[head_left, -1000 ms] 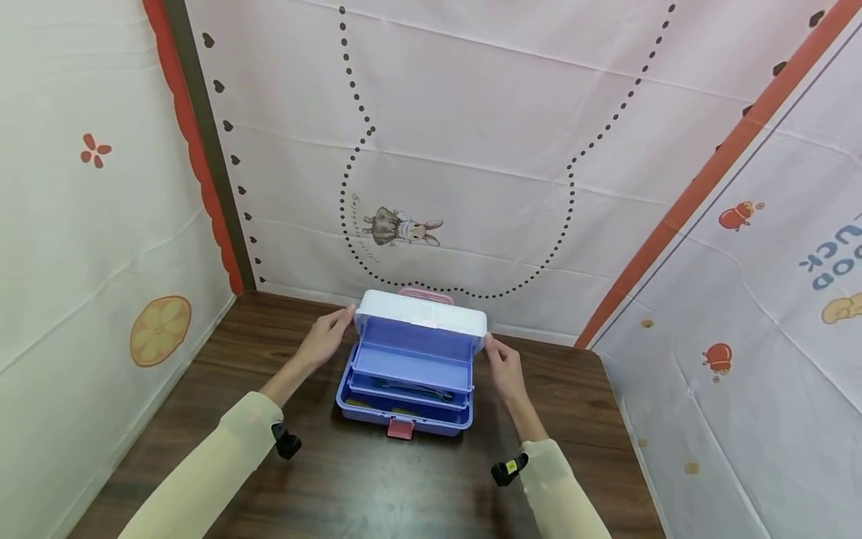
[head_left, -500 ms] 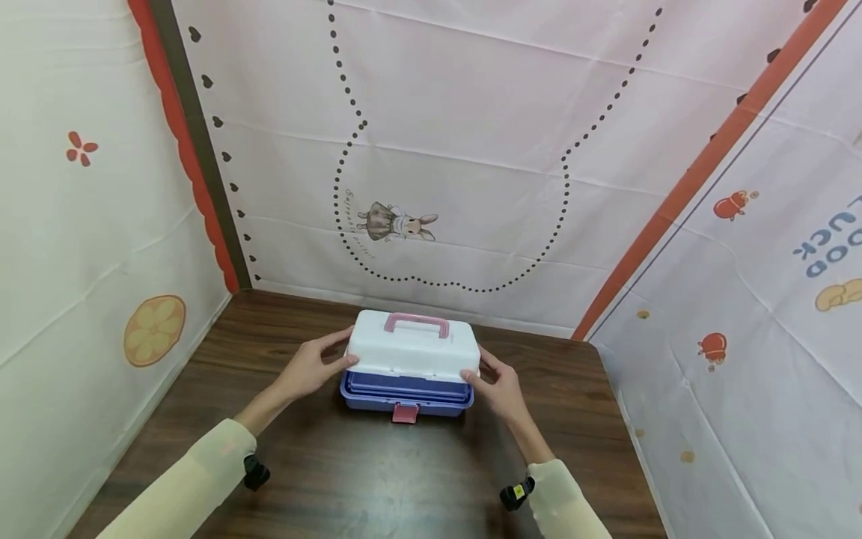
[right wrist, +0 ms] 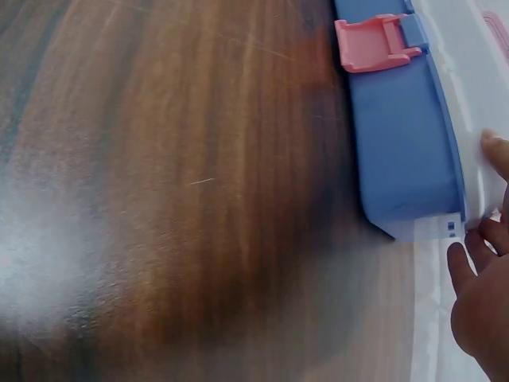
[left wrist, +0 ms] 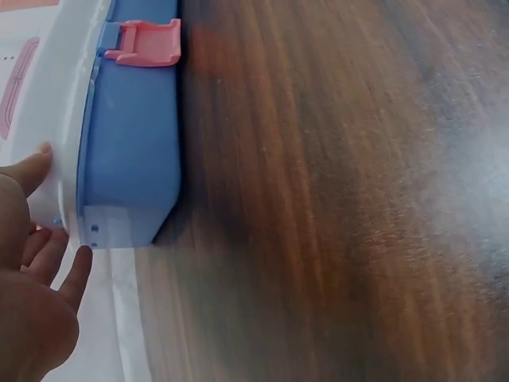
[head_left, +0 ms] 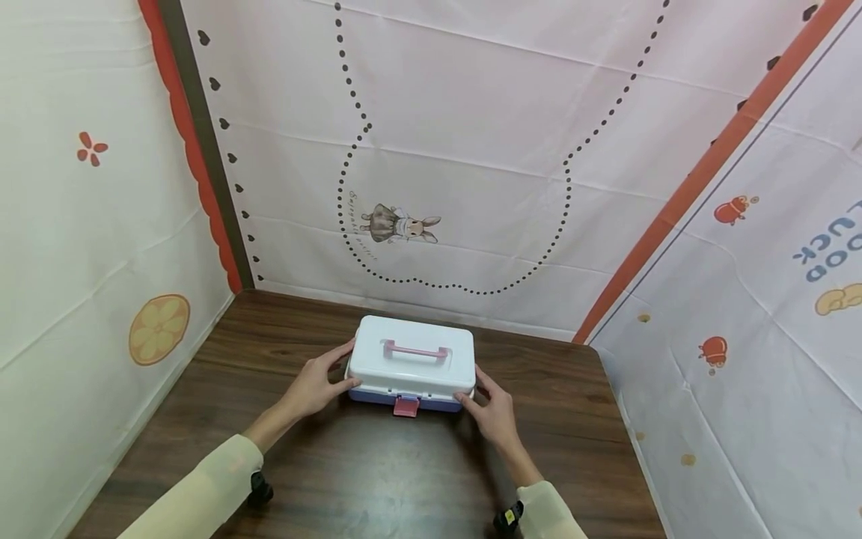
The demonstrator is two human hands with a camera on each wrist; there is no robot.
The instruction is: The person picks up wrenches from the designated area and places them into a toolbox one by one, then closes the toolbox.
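A toolbox with a white lid [head_left: 416, 340] and a blue base [head_left: 438, 404] sits on the table, its lid down over the base. A pink carry handle [head_left: 415, 350] lies on top, and the pink latch [head_left: 406, 406] at the front hangs flipped outward, unfastened. My left hand [head_left: 315, 383] holds the lid's left end, thumb at the front corner and fingers along the side. At the right end, my right hand [head_left: 494, 412] grips the lid the same way. Both wrist views show the thumbs on the white lid and the fingertips by its lower edge. The trays inside are hidden.
The dark wooden table [head_left: 377, 479] meets a printed cloth wall [head_left: 471, 224] close behind the toolbox. More cloth walls stand at the left [head_left: 155, 247] and the right [head_left: 747, 389]. A small black device is strapped at each wrist.
The lid has swung forward and down from standing open, covering the blue trays and base. Both hands have come down with it, holding its ends. The latch stays flipped out.
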